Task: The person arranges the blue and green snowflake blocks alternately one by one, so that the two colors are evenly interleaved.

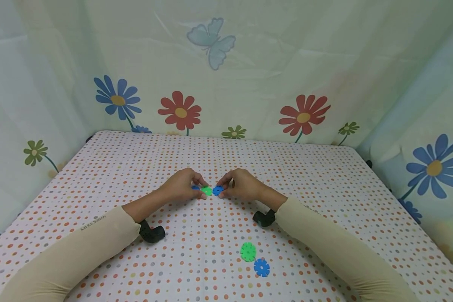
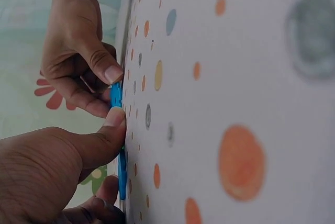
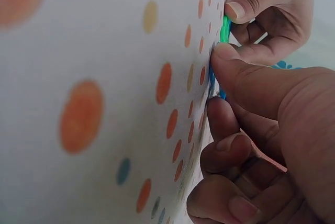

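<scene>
Left hand (image 1: 184, 185) pinches green disc (image 1: 206, 191); right hand (image 1: 244, 185) pinches blue disc (image 1: 217, 191). Risk: if misaligned, pushing together could make either slip or buckle.

Counter (image 1: 196, 260): white, dotted in orange, grey and yellow.
Held discs (image 1: 206, 191): bright green between two blues.
Loose discs (image 1: 248, 252), toward counter's front edge: one green, one blue.
Sleeves (image 1: 75, 249): beige.
Backdrop (image 1: 256, 54), beyond back edge: pale green, floral in red, blue, olive.
</scene>
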A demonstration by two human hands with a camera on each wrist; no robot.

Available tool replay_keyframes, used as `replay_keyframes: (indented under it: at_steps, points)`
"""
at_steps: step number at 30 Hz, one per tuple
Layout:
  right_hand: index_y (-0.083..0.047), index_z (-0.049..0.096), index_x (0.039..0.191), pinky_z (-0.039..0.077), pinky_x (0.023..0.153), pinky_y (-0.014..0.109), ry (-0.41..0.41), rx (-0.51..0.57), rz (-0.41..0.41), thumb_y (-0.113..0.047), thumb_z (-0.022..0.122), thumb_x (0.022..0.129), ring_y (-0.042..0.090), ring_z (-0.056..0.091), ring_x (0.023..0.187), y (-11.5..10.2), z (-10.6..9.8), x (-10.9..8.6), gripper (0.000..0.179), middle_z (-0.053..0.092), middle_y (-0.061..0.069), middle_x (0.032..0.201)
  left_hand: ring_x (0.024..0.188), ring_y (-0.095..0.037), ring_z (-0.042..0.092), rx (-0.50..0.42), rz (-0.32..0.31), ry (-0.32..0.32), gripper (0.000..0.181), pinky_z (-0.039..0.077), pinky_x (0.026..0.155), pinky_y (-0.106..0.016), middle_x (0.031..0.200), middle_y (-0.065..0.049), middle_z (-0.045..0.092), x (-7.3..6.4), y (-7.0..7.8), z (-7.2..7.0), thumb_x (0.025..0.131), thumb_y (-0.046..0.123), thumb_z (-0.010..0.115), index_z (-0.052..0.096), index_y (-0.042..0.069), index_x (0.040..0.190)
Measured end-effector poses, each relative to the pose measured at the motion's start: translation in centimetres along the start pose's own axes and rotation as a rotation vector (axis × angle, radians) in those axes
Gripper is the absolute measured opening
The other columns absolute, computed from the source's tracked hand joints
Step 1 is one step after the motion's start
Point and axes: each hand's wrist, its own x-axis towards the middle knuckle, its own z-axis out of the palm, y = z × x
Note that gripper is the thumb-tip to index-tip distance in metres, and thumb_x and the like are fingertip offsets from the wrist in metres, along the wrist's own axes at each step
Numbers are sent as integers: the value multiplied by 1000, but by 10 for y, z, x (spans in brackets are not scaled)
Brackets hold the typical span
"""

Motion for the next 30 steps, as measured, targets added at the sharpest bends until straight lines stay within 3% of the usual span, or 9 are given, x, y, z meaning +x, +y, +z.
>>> replay_keyframes:
  at_steps: [8, 20, 30]
  points:
    - [-11, 73, 111, 49, 66, 25, -9, 1, 1, -24, 78, 86, 8, 59, 70, 0, 1, 0, 28, 70, -2, 94, 95, -15, 62, 6, -14, -1, 27, 51, 83, -36, 100, 2, 70, 1, -1, 1, 79, 31, 84, 75, 20, 102]
    - [-10, 72, 113, 49, 68, 25, -23, 35, 34, -22, 77, 87, 10, 58, 73, -1, 2, 1, 29, 68, 0, 97, 104, -20, 62, 26, -47, 8, 30, 50, 90, -41, 111, -4, 68, -1, 0, 1, 79, 34, 83, 72, 24, 104]
    - [-10, 72, 113, 48, 69, 25, -12, 18, 29, -23, 76, 87, 10, 57, 75, -2, 1, 0, 29, 67, 2, 101, 103, -18, 60, 10, -53, 9, 28, 48, 92, -40, 105, 1, 67, -1, 0, 2, 79, 33, 83, 73, 21, 102]
